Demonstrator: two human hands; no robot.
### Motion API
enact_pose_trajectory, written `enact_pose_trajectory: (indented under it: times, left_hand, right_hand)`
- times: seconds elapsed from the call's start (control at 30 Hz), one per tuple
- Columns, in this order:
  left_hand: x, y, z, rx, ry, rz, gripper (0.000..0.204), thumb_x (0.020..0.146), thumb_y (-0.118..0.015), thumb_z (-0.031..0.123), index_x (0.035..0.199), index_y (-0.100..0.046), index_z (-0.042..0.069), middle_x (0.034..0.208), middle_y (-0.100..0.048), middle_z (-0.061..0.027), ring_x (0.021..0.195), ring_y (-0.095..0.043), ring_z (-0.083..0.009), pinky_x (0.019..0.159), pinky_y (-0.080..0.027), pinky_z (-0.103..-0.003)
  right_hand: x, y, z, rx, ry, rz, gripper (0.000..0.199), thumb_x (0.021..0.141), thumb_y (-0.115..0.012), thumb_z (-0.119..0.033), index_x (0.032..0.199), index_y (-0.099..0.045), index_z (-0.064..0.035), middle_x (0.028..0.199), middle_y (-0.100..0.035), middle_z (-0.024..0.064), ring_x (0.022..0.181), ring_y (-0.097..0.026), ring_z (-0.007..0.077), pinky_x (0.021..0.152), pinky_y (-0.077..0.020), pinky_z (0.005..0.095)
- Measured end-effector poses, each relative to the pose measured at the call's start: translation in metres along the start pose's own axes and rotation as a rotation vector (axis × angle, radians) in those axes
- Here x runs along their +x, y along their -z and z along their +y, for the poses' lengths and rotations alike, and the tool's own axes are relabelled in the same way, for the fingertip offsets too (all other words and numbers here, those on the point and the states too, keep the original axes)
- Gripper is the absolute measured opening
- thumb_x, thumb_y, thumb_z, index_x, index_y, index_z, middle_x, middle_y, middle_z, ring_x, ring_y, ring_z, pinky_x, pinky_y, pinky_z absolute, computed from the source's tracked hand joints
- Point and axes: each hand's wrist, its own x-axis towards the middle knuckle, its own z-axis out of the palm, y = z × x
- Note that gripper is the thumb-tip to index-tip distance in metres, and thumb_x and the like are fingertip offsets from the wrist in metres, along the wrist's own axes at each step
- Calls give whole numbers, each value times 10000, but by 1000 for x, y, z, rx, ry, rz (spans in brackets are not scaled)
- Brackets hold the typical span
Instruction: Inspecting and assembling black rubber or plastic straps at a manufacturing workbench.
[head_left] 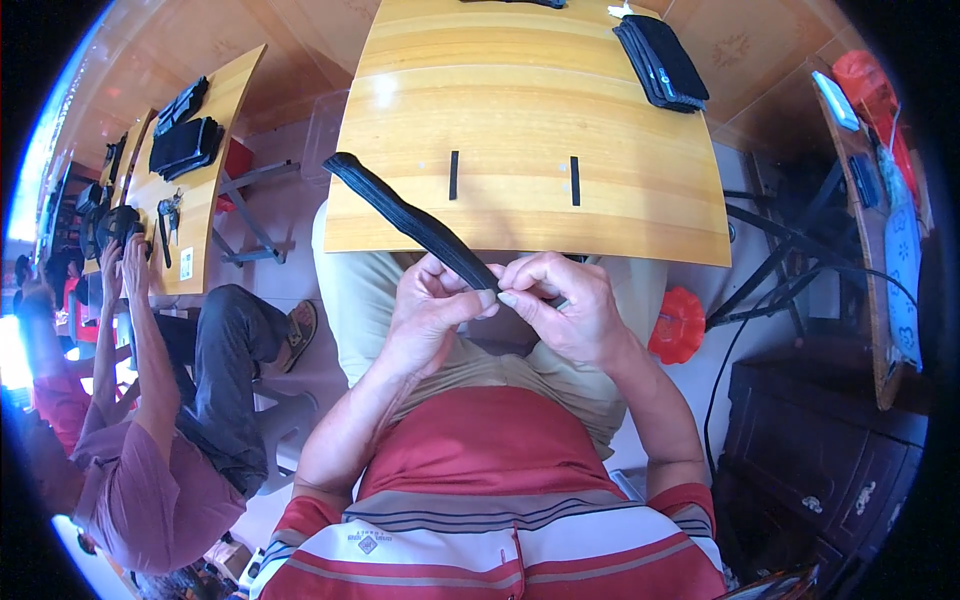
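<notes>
A long black ribbed knit strip (pixel 400 212), folded narrow, slants from the wooden table's near-left part down toward my lap. My left hand (pixel 432 305) is closed round its lower end, just off the table's front edge. Touching the same end, my right hand (pixel 562 300) pinches the tip between thumb and forefinger, the two thumbs almost meeting. The strip's far end rests over the tabletop. Exactly what lies between my fingertips is too small to make out.
The wooden table (pixel 520 110) carries two short black strips (pixel 454 175) and a stack of folded dark knit pieces (pixel 662 62) at far right. At left, a co-worker (pixel 150 450) handles dark items at another table (pixel 205 200). A red plastic basin (pixel 677 325) stands below right.
</notes>
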Motion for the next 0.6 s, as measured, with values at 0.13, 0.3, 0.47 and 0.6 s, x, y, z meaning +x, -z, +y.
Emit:
enact_pose_trajectory:
  times: [0.13,0.3,0.47,0.6]
  left_hand:
    - [-1,-2,0,20,-9,38,338,764,-741,-34,1068,-603,13,1000,-701,-96,857,-684,-144,734,-579,-254]
    - [-2,-2,-2,5,-39,48,345,758,-696,-56,1075,-574,1,1020,-691,-124,828,-684,-150,701,-584,-249]
    - [-3,-2,-4,34,-34,61,347,746,-673,-78,1068,-566,-8,1014,-690,-142,815,-685,-157,686,-585,-251]
    - [-4,-5,-5,23,-70,62,350,752,-661,-85,1081,-565,-17,1025,-686,-151,822,-687,-161,689,-591,-247]
  right_hand:
    - [0,-2,2,10,29,6,112,837,-684,85,891,-602,31,921,-693,138,963,-706,229,776,-598,305]
    - [-1,-7,3,-17,46,1,137,817,-697,98,897,-607,32,914,-686,134,979,-702,237,784,-604,315]
    - [0,-9,3,-114,145,48,179,766,-703,76,900,-606,8,877,-676,160,807,-712,278,669,-563,341]
    - [0,-9,0,-181,190,52,188,761,-708,67,911,-611,10,884,-679,159,799,-706,284,659,-565,344]
